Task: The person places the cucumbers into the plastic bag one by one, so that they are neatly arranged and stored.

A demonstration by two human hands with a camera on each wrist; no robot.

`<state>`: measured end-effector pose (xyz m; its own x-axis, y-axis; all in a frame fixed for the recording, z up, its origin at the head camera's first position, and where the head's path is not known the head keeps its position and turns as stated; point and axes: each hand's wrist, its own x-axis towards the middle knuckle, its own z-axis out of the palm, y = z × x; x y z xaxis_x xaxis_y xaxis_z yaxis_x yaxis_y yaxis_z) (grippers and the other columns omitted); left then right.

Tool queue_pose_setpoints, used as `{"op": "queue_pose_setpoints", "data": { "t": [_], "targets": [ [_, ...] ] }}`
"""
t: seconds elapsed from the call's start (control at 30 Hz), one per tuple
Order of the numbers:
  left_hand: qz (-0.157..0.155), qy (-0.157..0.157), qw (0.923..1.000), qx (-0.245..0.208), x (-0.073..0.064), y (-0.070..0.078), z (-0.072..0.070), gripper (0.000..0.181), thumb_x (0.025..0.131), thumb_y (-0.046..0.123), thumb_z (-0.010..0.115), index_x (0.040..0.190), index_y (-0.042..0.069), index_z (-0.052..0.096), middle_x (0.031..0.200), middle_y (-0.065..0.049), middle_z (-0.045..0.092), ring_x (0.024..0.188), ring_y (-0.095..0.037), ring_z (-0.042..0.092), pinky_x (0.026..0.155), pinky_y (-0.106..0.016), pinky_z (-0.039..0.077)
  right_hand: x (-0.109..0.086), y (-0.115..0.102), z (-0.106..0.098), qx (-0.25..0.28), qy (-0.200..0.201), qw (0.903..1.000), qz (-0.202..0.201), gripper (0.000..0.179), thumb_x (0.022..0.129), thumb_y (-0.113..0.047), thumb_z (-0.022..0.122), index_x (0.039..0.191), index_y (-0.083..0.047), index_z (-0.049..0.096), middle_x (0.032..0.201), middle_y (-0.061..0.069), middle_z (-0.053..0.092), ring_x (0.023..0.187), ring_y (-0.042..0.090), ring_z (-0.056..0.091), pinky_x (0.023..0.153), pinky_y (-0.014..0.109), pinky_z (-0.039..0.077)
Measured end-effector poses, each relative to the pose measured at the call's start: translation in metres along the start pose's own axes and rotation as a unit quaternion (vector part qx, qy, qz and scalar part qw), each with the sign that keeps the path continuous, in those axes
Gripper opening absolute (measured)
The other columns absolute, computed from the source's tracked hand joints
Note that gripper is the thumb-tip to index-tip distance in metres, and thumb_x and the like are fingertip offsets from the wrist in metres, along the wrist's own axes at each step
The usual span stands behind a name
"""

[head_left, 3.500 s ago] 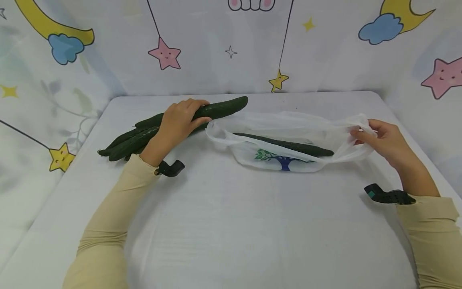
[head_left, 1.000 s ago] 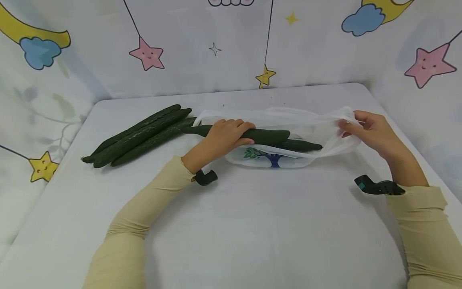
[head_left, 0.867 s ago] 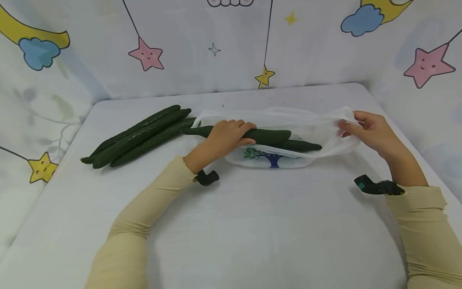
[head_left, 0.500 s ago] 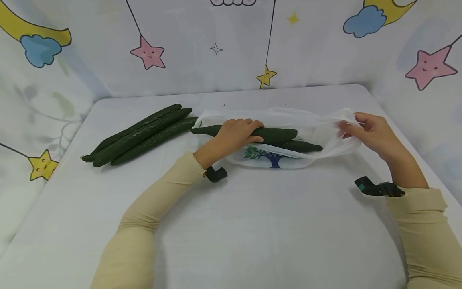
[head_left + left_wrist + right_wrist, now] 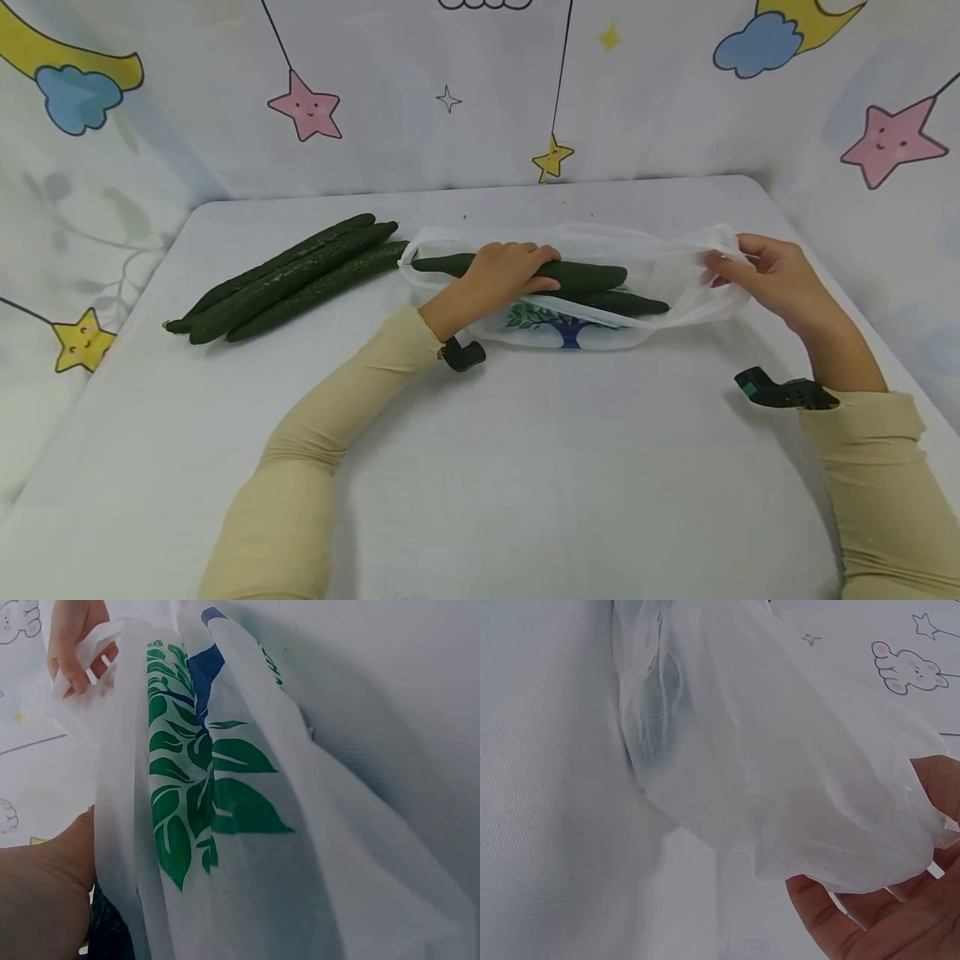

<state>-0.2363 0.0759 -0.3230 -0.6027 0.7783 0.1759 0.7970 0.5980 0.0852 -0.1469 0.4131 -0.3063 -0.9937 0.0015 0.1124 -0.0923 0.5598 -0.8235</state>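
Observation:
In the head view a white plastic bag point(image 5: 645, 237) with a tree print lies on its side, its mouth spread upward. My left hand point(image 5: 495, 279) grips a long green cucumber point(image 5: 588, 275) from above, inside the bag's mouth. Beneath that cucumber, a second cucumber point(image 5: 626, 304) lies in the bag. At the bag's right end, my right hand point(image 5: 780, 275) pinches the plastic between thumb and fingers. The left wrist view has the printed bag point(image 5: 247, 795) hiding most of the held cucumber. The right wrist view shows the right hand point(image 5: 885, 922) on the thin plastic.
Three more cucumbers point(image 5: 292, 279) lie side by side at the left, the nearest one's tip close to the bag's left end. All rest on a white-covered table point(image 5: 570, 467). A patterned cloth backdrop point(image 5: 480, 142) rises behind the table's far edge.
My left hand has brought a cucumber from the left pile into the bag's mouth, and over the last second it slid further right. My right hand keeps its hold on the bag.

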Motion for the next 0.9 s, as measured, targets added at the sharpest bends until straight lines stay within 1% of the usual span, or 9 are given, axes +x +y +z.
{"op": "queue_pose_setpoints", "data": {
  "t": [0.23,0.33,0.43,0.6,0.73,0.8,0.9],
  "targets": [
    [0.005,-0.002,1.0,0.003,0.01,0.006,0.004,0.047,0.097,0.045,0.055,0.132,0.015,0.059,0.11,-0.003,0.071,0.091,-0.017,0.069,0.072,-0.031,0.054,-0.003,0.0,-0.001,-0.003,0.004,1.0,-0.007,0.016,0.097,-0.011,0.061,0.108,-0.019,0.069,0.089,-0.017,0.066,0.08,0.002,0.061,0.069,0.012,0.046],
    [0.005,-0.002,1.0,0.002,0.013,0.007,0.006,0.047,0.097,0.046,0.054,0.132,0.015,0.059,0.108,-0.002,0.071,0.09,-0.017,0.069,0.07,-0.031,0.053,-0.002,-0.001,0.0,-0.006,0.002,0.9999,-0.014,0.014,0.097,-0.011,0.061,0.108,-0.014,0.069,0.088,-0.015,0.066,0.08,0.002,0.062,0.07,0.012,0.046],
    [0.006,-0.002,1.0,0.004,0.017,0.008,0.007,0.047,0.097,0.046,0.055,0.132,0.015,0.059,0.108,-0.002,0.071,0.09,-0.018,0.069,0.069,-0.03,0.053,-0.001,-0.002,0.0,-0.005,-0.001,0.9998,-0.019,0.014,0.097,-0.011,0.061,0.109,-0.013,0.068,0.087,-0.011,0.067,0.08,0.003,0.063,0.071,0.012,0.046],
    [0.009,-0.014,0.9998,0.008,0.024,0.01,0.01,0.048,0.097,0.047,0.054,0.133,0.016,0.058,0.111,-0.002,0.071,0.09,-0.017,0.069,0.068,-0.03,0.053,-0.002,-0.002,-0.001,-0.007,0.002,1.0,-0.003,0.013,0.097,-0.015,0.061,0.107,-0.017,0.069,0.088,-0.008,0.069,0.081,0.002,0.062,0.071,0.013,0.045],
    [0.013,-0.015,0.9997,0.013,0.029,0.012,0.013,0.048,0.097,0.048,0.054,0.133,0.017,0.058,0.11,-0.001,0.07,0.09,-0.017,0.069,0.069,-0.03,0.053,-0.002,-0.001,-0.001,-0.011,0.004,0.9999,0.002,0.014,0.097,-0.016,0.062,0.108,-0.016,0.069,0.089,-0.012,0.068,0.083,0.002,0.06,0.071,0.013,0.044],
    [0.016,-0.014,0.9996,0.021,0.032,0.013,0.014,0.048,0.096,0.048,0.054,0.133,0.017,0.057,0.111,0.0,0.07,0.091,-0.016,0.069,0.07,-0.03,0.053,-0.002,-0.001,-0.001,-0.012,0.005,0.9999,-0.003,0.015,0.097,-0.014,0.061,0.11,-0.015,0.069,0.089,-0.014,0.067,0.083,0.002,0.061,0.072,0.013,0.044],
    [0.016,-0.02,0.9991,0.034,0.035,0.015,0.016,0.05,0.096,0.049,0.052,0.135,0.017,0.057,0.114,0.0,0.069,0.094,-0.016,0.068,0.071,-0.029,0.054,-0.002,-0.001,-0.001,-0.004,0.006,0.9999,-0.011,0.019,0.096,-0.01,0.061,0.111,-0.018,0.07,0.089,-0.017,0.066,0.081,0.001,0.063,0.072,0.012,0.044]
  ]
}}
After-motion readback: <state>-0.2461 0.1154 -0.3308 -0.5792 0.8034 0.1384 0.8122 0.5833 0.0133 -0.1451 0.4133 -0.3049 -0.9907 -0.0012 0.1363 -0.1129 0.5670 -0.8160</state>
